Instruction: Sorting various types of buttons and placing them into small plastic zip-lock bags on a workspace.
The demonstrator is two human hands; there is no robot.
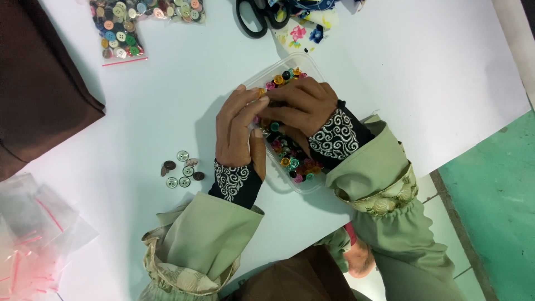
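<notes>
Head view: both hands are over the clear plastic tray (312, 187) of mixed colourful buttons, which sits mid-counter, a bit toward the near edge. The left hand (238, 131) rests along the tray's left rim with fingers bent inward, and the right hand (301, 106) reaches across the top. Their fingertips meet, pinching what looks like a single small button, though it's too tiny to be sure.

My take on doing this well: keep the wrists low, pick one button at a time, and steady the tray so it doesn't skate on the white counter (434, 72).

A little cluster of greyish buttons (181, 170) lies just left of the left wrist. Bagged buttons (120, 33) and scissors (257, 17) sit along the far edge.
</notes>
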